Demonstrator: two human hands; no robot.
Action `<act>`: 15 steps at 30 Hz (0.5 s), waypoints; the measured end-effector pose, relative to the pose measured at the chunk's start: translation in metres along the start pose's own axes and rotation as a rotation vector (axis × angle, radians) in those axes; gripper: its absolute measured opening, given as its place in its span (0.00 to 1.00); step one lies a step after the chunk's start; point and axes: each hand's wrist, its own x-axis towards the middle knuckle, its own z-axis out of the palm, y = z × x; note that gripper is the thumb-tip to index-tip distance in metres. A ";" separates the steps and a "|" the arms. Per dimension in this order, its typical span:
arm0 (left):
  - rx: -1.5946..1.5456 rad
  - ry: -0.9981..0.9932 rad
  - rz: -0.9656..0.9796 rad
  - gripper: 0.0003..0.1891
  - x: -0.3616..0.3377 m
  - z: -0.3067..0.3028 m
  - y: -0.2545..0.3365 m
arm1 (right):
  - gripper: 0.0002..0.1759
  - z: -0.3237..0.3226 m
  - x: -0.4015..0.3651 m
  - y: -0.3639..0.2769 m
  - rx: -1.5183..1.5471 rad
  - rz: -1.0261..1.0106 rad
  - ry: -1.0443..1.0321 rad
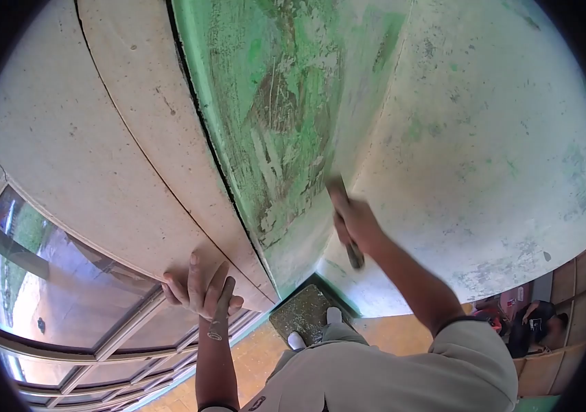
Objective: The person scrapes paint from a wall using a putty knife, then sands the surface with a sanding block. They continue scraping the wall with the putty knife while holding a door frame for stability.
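My right hand (359, 221) is closed around a scraper (355, 257), whose handle end sticks out below the fist. Its upper end is blurred by motion and lies close to the green wall (293, 123) with peeling, scraped paint. My left hand (204, 287) rests with fingers spread against the beige panel (162, 185) beside the wall. Between its thumb and palm sits a worn handled tool (219, 312), with the handle end pointing down along the wrist. The working end of this tool is hidden, so its kind does not show.
Both feet stand on a speckled platform (300, 309) above a tan floor (396, 336). Framed window panes (66, 288) are at lower left. A whitish wall (471, 158) with patchy paint curves along the right. Another person (536, 326) in dark clothes is low at the right.
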 end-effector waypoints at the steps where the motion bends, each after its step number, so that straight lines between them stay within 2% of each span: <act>1: -0.003 0.000 0.006 0.35 -0.001 -0.001 0.000 | 0.24 0.005 0.003 -0.016 -0.007 -0.026 -0.019; 4: -0.006 0.009 -0.004 0.35 -0.001 0.002 0.000 | 0.24 0.000 0.001 -0.055 0.007 -0.124 0.015; 7: -0.001 -0.001 0.012 0.35 0.001 0.001 -0.001 | 0.23 -0.014 -0.012 -0.049 0.029 -0.214 0.064; 11: -0.013 0.020 0.018 0.35 -0.001 0.002 -0.001 | 0.24 -0.011 -0.025 0.029 -0.003 0.058 0.076; 12: 0.000 0.012 0.019 0.35 -0.001 0.001 -0.002 | 0.24 -0.011 -0.019 0.031 -0.007 0.056 0.073; 14: 0.001 0.020 0.029 0.35 0.000 0.002 -0.003 | 0.24 0.001 -0.008 0.017 -0.055 -0.007 0.036; 15: -0.009 0.021 0.040 0.35 -0.001 0.001 -0.002 | 0.24 0.008 0.004 -0.003 -0.075 -0.144 0.005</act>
